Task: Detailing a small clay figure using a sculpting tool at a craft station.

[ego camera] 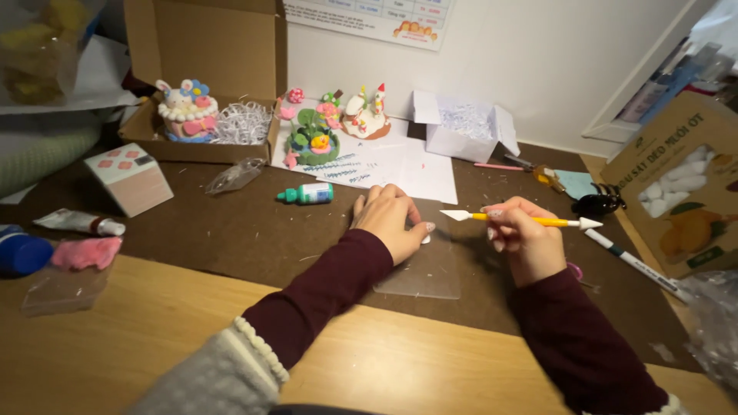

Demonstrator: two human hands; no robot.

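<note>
A small white piece of clay point(425, 239) is lying on a clear plastic sheet point(427, 273), just under the fingertips of the left hand point(392, 223), which is pressing down on it with the fingers curled close together; how much clay is beneath them cannot be told. Just beside those fingers, the right hand point(526, 240) is pinching a yellow sculpting tool point(523, 219) between thumb and forefinger, its white blade tip hovering near the left fingertips and not touching the piece. By the look of it, shaping is only beginning: the piece is looking plain and unformed.

Beyond the left fingers, a small green-capped bottle point(307, 194) is lying on its side, and farther out several finished clay figures are standing: a flowered green one point(313, 140) on white paper point(400, 165), and a bunny cake point(187, 111) inside an open cardboard box point(207, 46). Well away from the left fingers, a pink clay lump point(86, 252) is waiting on the brown mat point(231, 230), unused.
</note>
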